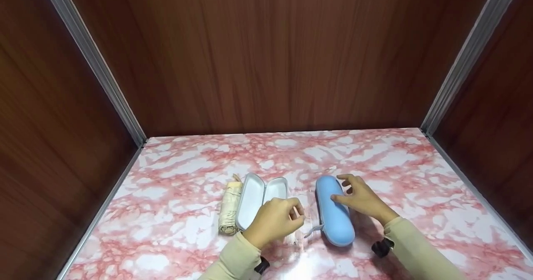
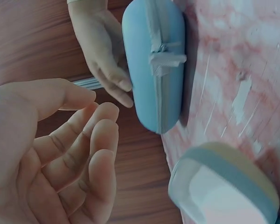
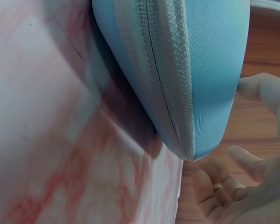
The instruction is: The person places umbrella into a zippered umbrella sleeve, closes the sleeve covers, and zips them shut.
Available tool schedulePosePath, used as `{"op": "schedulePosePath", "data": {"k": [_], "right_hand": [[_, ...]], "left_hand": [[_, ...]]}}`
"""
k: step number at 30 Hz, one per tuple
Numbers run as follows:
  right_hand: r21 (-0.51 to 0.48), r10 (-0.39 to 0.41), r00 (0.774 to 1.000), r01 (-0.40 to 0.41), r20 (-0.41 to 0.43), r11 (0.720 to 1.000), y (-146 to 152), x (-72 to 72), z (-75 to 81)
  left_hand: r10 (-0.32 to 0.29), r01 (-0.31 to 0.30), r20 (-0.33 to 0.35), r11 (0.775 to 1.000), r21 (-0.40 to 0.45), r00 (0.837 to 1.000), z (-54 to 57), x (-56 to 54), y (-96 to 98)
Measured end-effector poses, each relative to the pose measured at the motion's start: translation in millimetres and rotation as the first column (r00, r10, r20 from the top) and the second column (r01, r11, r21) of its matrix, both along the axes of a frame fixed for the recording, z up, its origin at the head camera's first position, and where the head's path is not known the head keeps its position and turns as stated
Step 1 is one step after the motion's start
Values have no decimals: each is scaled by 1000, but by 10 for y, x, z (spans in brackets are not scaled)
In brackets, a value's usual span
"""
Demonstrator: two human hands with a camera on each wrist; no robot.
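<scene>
A long blue zippered case (image 1: 334, 215) lies on the table, its closed zipper (image 3: 161, 70) running along the side. A grey-blue pull tab (image 1: 314, 230) sticks out toward the left. My right hand (image 1: 363, 197) is at the case's right side, thumb touching its top and the other fingers spread loosely past the edge. Left of the case hovers my left hand (image 1: 277, 221), fingers loosely curled with nothing between them. Partly behind that hand, a hinged hard case (image 1: 251, 201) with a white lining stands open.
A cream patterned roll (image 1: 230, 209), apparently fabric, lies along the left side of the open case. Brown wood-look panels (image 1: 266, 55) enclose the marbled red-and-white table (image 1: 175, 196) at the back and sides. Metal strips (image 1: 100, 63) run along the corners.
</scene>
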State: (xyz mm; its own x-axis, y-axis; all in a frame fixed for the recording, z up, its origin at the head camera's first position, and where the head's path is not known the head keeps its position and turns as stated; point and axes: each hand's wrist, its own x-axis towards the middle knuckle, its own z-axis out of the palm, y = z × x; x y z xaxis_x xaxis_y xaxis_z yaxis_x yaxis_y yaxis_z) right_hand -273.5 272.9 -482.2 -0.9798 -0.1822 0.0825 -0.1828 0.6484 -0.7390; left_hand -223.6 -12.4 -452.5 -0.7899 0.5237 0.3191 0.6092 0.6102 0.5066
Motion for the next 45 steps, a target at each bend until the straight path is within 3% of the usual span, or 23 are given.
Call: {"op": "schedulePosePath", "data": {"k": [11, 18, 24, 31, 35, 39, 45], "right_hand": [[2, 28, 999, -28, -35, 1000, -6, 1, 37], [-2, 34, 999, -34, -37, 999, -11, 3, 56], [-14, 48, 998, -49, -46, 999, -16, 25, 95], [-98, 77, 997, -78, -12, 992, -95, 41, 151], [-173, 113, 992, -102, 50, 980, -194, 50, 186], [-218, 134, 986, -111, 98, 970, -322, 54, 237], [-236, 160, 982, -134, 96, 962, -507, 37, 282]], "left_hand": [[62, -62, 17, 998, 32, 998, 139, -62, -260], [90, -89, -27, 995, 44, 996, 178, -106, -429], [112, -111, -18, 992, 63, 994, 190, -140, -553], [185, -178, -97, 981, 80, 978, 167, -201, -733], [231, -229, -33, 972, 54, 972, 143, -252, -849], [301, -302, 33, 953, 12, 953, 110, -275, -944], [358, -359, 69, 933, -6, 931, 58, -292, -1028]]}}
